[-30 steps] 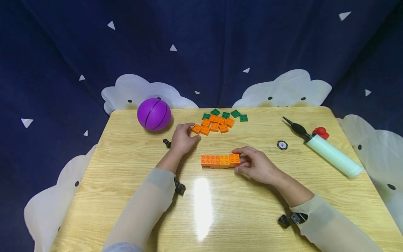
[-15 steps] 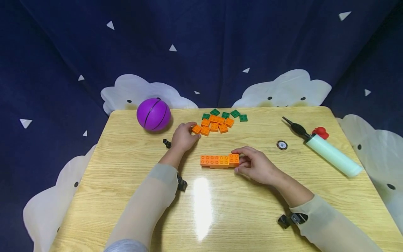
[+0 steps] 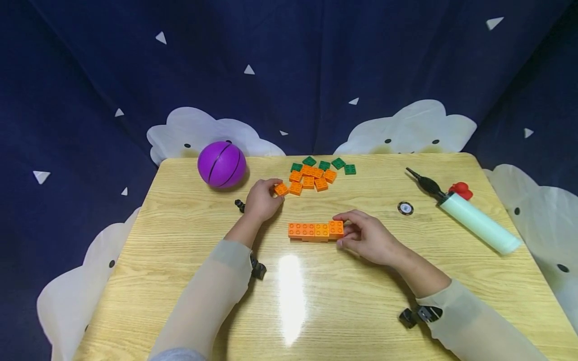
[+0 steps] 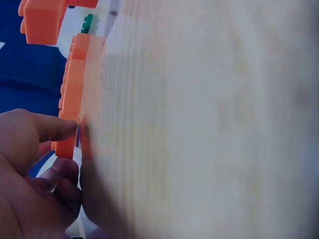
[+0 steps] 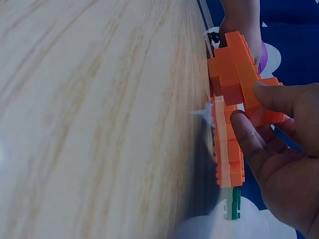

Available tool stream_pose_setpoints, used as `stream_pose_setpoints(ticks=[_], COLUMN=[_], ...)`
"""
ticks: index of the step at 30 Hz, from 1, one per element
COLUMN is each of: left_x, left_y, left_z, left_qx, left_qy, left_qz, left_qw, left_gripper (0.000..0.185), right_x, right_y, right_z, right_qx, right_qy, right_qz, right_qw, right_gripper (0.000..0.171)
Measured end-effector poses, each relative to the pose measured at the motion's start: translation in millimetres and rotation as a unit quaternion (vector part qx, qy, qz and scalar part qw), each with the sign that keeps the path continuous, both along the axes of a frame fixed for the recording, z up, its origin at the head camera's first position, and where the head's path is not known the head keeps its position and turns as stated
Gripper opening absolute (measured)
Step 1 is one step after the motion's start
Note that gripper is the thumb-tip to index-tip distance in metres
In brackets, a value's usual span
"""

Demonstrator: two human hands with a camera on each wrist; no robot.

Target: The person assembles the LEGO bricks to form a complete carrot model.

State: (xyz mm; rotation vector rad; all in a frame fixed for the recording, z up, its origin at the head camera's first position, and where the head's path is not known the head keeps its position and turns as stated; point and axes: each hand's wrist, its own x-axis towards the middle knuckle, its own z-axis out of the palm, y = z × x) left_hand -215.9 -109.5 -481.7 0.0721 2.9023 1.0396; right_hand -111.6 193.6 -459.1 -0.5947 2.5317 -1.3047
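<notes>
A small square orange toy brick (image 3: pixel 281 189) sits at the near left corner of the loose pile, pinched between the thumb and fingers of my left hand (image 3: pixel 263 200). The left wrist view shows thumb and fingertips at the end of this brick (image 4: pixel 65 148), low at the tabletop. Farther right, my right hand (image 3: pixel 371 238) grips the right end of a row of joined orange bricks (image 3: pixel 302 230), one of them raised on top at that end. In the right wrist view, thumb and fingers lie on either side of this assembly (image 5: pixel 230 74).
Several loose orange bricks (image 3: pixel 308 182) and green bricks (image 3: pixel 338 163) lie at the back of the table (image 3: pixel 352 311). A purple ball (image 3: pixel 222 164) and a small black object (image 3: pixel 240 205) are left; a round chip (image 3: pixel 405 208), pump (image 3: pixel 478 222) and red object (image 3: pixel 461 190) are right.
My left hand has drawn the small orange brick slightly toward me, off the neighbouring brick. My right hand and the joined bricks stay in place.
</notes>
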Motion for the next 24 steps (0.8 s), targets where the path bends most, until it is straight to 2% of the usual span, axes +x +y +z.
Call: stream_pose_setpoints(ticks=[15, 24], left_x=[19.6, 35.0], left_y=[-4.8, -7.2], left_z=[5.7, 10.5], left_qx=[0.033, 0.054], left_qy=[0.018, 0.039], left_qz=[-0.015, -0.034], left_qw=[0.9992, 0.9972], left_gripper=[0.047, 0.044], right_x=[-0.1, -0.6], right_y=[0.1, -0.4], right_z=[-1.7, -1.7], right_qx=[-0.007, 0.002], right_qy=[-0.011, -0.001], right_qz=[-0.005, -0.004], right_qw=[1.000, 1.000], right_gripper=[0.057, 0.053])
